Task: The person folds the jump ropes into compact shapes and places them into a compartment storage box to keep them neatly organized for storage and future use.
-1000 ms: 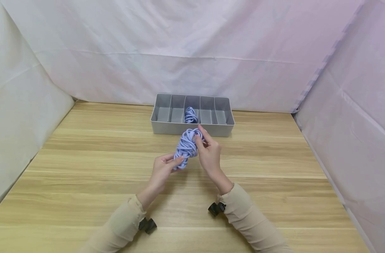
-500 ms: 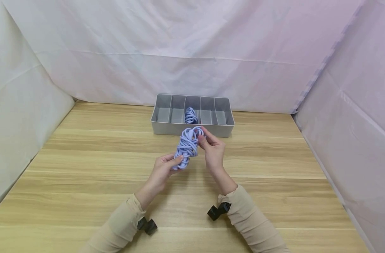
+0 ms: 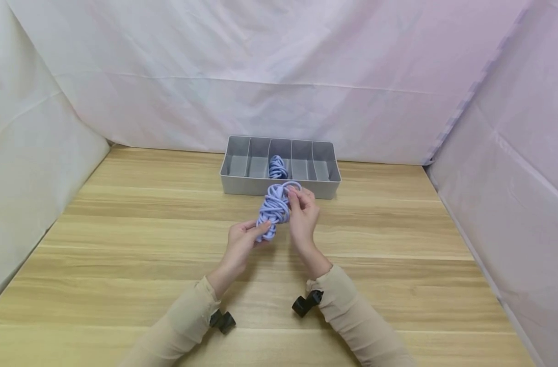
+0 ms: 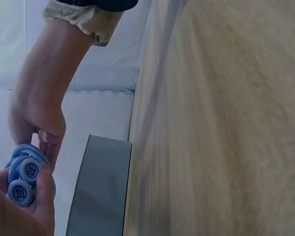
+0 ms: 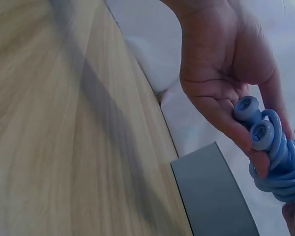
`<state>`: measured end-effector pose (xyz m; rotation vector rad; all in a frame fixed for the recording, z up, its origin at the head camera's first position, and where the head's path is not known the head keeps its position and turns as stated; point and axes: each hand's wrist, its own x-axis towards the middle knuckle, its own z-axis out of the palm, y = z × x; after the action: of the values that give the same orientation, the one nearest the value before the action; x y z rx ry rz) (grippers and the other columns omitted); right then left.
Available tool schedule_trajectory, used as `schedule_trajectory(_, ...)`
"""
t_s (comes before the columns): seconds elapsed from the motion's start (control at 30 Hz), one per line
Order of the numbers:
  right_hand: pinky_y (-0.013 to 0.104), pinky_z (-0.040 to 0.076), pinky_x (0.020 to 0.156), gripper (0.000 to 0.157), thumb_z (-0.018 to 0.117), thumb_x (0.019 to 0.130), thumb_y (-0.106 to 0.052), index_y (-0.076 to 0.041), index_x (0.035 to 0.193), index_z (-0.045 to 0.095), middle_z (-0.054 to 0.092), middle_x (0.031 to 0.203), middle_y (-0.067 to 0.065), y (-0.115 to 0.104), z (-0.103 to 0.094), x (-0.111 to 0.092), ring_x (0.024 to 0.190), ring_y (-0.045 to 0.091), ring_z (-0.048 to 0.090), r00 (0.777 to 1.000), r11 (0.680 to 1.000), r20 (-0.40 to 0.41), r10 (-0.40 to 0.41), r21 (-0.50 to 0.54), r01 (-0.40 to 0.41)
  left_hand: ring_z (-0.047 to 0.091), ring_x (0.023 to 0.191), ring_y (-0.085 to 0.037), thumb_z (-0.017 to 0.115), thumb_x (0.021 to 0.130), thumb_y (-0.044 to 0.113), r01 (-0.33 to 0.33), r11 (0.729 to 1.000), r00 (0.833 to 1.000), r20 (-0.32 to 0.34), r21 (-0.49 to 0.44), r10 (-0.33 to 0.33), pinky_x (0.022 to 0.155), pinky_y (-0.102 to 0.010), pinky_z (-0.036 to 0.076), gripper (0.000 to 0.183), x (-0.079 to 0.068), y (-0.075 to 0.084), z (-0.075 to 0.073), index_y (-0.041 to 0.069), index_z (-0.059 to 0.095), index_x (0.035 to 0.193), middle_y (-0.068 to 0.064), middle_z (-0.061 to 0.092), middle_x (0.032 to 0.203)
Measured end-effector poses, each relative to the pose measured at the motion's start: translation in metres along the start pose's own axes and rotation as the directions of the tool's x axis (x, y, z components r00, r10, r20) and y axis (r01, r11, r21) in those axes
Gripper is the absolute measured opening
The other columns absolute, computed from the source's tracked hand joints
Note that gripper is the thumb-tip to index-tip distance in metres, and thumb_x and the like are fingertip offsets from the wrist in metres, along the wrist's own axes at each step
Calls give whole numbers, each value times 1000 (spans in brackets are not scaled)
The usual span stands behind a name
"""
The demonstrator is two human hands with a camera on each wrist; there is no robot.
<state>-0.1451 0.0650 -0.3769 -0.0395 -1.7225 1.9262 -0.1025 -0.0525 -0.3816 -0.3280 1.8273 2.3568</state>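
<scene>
A light-blue jump rope [image 3: 275,206], wound in a bundle around its handles, is held up between both hands in front of the grey box. My left hand [image 3: 240,242] grips its lower end, thumb on top. Two round handle ends [image 4: 24,182] show beside that thumb in the left wrist view. At the upper end my right hand [image 3: 304,216] pinches the cord with thumb and fingers, where a loose loop sticks out. In the right wrist view two knobbed handle ends [image 5: 255,123] lie between the right fingers.
Behind the hands stands a grey divided box [image 3: 246,185] with several compartments. Its middle one holds another blue coiled cord bundle [image 3: 277,167]. White cloth [image 3: 279,102] hangs around the back and sides of the wooden table [image 3: 123,229].
My right hand first shifted right, then back left, and its fingers are curled in more. A cord loop now stands out at the bundle's top. My left hand has moved slightly right with the rope.
</scene>
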Motion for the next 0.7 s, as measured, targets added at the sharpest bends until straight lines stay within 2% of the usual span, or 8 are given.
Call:
schedule_trajectory(0.1, 18, 44, 83, 16, 60, 84, -1, 13, 90, 64, 48, 106, 17, 3, 2, 3, 99, 17, 49, 998, 996, -23, -59, -68, 57, 60, 58, -8, 65, 80, 2, -13, 1000, 1000, -26, 0, 13, 67, -32, 55, 27, 3, -1, 2, -14, 60, 101, -5, 67, 73)
schedule_trajectory(0.17, 22, 41, 87, 14, 61, 83, -1, 12, 86, 65, 48, 107, 17, 9, 1, 4, 101, 24, 47, 982, 970, 4, -189, -156, 187, 60, 57, -8, 65, 80, 1, -22, 1000, 999, -37, -2, 22, 64, -30, 55, 27, 4, -1, 3, -14, 59, 102, -6, 67, 72)
schedule_trajectory(0.2, 26, 41, 87, 12, 61, 83, 0, 12, 84, 65, 49, 105, 17, 11, 0, 5, 100, 27, 48, 960, 938, 32, -277, -208, 278, 60, 57, -8, 65, 80, 1, -26, 1000, 999, -41, 0, 26, 63, -29, 55, 28, 5, -1, 3, -15, 59, 102, -6, 67, 72)
schedule_trajectory(0.23, 29, 41, 87, 9, 62, 82, 2, 11, 82, 64, 51, 102, 18, 14, -1, 6, 98, 29, 50, 928, 894, 67, -367, -251, 372, 60, 57, -8, 65, 80, 1, -27, 1000, 999, -45, -1, 27, 62, -28, 55, 28, 5, 0, 3, -15, 59, 102, -6, 67, 72)
schedule_trajectory(0.33, 34, 44, 82, 4, 62, 80, 6, 8, 81, 64, 56, 92, 17, 19, -5, 9, 89, 30, 52, 793, 718, 175, -583, -345, 604, 60, 57, -8, 64, 80, 1, -19, 1000, 998, -54, -11, 19, 61, -27, 54, 27, 7, 0, 2, -16, 58, 101, -5, 66, 71)
schedule_trajectory(0.4, 32, 46, 80, 4, 61, 80, 6, 7, 82, 65, 57, 88, 16, 20, -6, 10, 85, 29, 54, 733, 650, 218, -644, -350, 675, 60, 57, -8, 64, 81, 1, -12, 1000, 998, -56, -20, 10, 62, -28, 54, 27, 8, -1, 1, -17, 58, 101, -3, 65, 69)
schedule_trajectory(0.5, 30, 47, 83, 5, 61, 82, 3, 7, 82, 65, 57, 88, 16, 21, -6, 10, 85, 28, 56, 706, 630, 245, -664, -325, 706, 59, 56, -8, 63, 81, 1, 5, 999, 998, -56, -44, -8, 60, -26, 54, 25, 9, -1, 0, -16, 59, 99, -1, 64, 66)
schedule_trajectory(0.7, 30, 47, 89, 10, 61, 83, 0, 9, 80, 64, 56, 85, 18, 18, -5, 6, 92, 32, 60, 698, 645, 268, -664, -265, 716, 59, 55, -8, 61, 83, 1, 69, 990, 995, -68, -120, -77, 55, -22, 52, 14, 13, 0, -1, -10, 62, 92, 0, 63, 63)
